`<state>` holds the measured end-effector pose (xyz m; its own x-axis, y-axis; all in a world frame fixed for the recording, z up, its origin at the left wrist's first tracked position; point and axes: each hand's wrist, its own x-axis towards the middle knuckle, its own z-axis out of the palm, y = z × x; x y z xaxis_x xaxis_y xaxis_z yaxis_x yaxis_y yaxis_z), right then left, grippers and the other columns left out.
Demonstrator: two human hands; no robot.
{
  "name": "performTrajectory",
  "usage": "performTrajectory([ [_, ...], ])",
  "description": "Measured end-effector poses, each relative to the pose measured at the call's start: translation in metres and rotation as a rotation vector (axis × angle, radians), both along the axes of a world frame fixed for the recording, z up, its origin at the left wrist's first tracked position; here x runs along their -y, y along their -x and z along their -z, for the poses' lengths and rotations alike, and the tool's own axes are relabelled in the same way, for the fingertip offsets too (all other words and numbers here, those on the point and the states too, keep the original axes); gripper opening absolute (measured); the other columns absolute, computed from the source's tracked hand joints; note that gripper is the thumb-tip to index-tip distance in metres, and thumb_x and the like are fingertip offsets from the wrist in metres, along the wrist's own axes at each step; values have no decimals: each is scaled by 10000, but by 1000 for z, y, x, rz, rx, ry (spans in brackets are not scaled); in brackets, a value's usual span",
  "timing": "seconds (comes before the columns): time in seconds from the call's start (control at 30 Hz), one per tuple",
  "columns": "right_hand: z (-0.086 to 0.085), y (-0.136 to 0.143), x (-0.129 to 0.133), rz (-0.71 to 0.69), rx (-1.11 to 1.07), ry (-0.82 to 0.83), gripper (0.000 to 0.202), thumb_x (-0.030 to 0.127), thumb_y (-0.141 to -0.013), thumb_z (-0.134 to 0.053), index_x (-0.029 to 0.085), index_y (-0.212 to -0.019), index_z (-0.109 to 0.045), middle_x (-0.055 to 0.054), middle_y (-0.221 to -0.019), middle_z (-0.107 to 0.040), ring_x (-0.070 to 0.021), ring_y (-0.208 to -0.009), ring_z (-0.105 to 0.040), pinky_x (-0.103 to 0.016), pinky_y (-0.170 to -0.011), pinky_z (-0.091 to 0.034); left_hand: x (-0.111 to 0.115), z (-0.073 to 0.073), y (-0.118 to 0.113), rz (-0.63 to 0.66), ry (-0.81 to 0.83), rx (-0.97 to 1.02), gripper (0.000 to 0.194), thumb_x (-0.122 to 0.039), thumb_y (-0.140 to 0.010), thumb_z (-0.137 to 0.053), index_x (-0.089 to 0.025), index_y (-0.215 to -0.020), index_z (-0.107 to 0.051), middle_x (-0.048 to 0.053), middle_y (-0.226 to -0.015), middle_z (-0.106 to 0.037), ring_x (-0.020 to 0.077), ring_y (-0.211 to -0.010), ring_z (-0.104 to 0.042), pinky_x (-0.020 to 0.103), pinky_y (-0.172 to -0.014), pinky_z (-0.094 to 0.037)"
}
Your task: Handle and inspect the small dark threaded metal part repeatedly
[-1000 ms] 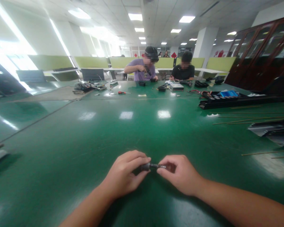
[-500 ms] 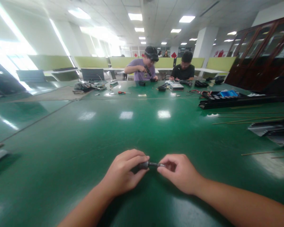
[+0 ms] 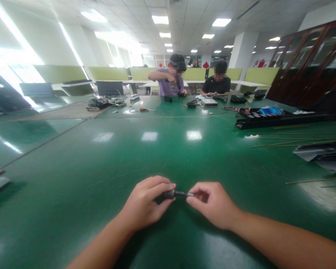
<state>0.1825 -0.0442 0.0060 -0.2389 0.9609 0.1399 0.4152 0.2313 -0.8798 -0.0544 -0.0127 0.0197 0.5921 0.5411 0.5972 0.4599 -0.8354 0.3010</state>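
Observation:
Low over the green table [image 3: 134,157], my left hand [image 3: 147,201] is closed around a small dark grey cylinder with a thin shaft [image 3: 170,194]. Thumb and fingers wrap its left part, so that end is hidden. The shaft points right, toward my right hand [image 3: 212,203], whose thumb and forefinger pinch its far tip. Whether a separate small piece sits on that tip I cannot make out. Both hands are close together, a short gap of bare shaft between them.
Two people sit across the table. Before them lie a red-handled screwdriver [image 3: 144,110], black boxes [image 3: 192,104] and a pile of parts [image 3: 98,103]. On the right are a long black tray [image 3: 268,121], thin rods [image 3: 282,142] and dark metal channels [image 3: 324,155].
My hands have barely moved, with the cylinder shifting very slightly left. Across the table, the person in purple has raised an elbow and turned the dark tool downward.

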Motion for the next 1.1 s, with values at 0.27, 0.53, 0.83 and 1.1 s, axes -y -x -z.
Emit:
performTrajectory([
  [0.27, 1, -1, 0, 1, -13, 6, 129, 278, -826, -681, 168, -792, -739, 4, -638, -645, -118, -567, -540, -219, -532, -389, -2, -1, 0, 0, 17, 5, 234, -162, -839, -699, -213, -1067, -691, 62, -992, -714, 176, -880, -681, 294, -770, -577],
  [0.53, -1, 0, 0, 5, -11, -2, 125, 269, -827, -678, 161, -793, -733, -1, -642, -648, -118, -561, -542, -219, -529, -391, -2, -4, 2, -5, -2, 11, 206, -165, -836, -698, -203, -1039, -700, 61, -970, -718, 169, -856, -683, 289, -763, -581],
  [0.83, -2, -1, 0, 7, -19, 20, 125, 265, -824, -675, 159, -780, -727, -1, -632, -639, -120, -558, -531, -225, -528, -391, -3, -5, 2, -9, 2, 15, 216, -163, -835, -700, -203, -1047, -702, 66, -979, -718, 171, -862, -684, 291, -767, -584],
  [1.1, 0, 0, -1, 4, -52, 40, 138, 271, -822, -671, 147, -792, -723, -2, -633, -633, -116, -559, -520, -219, -521, -385, -4, -4, 5, -27, 28, 9, 219, -155, -834, -693, -211, -1045, -707, 59, -998, -722, 172, -897, -693, 286, -802, -585],
])
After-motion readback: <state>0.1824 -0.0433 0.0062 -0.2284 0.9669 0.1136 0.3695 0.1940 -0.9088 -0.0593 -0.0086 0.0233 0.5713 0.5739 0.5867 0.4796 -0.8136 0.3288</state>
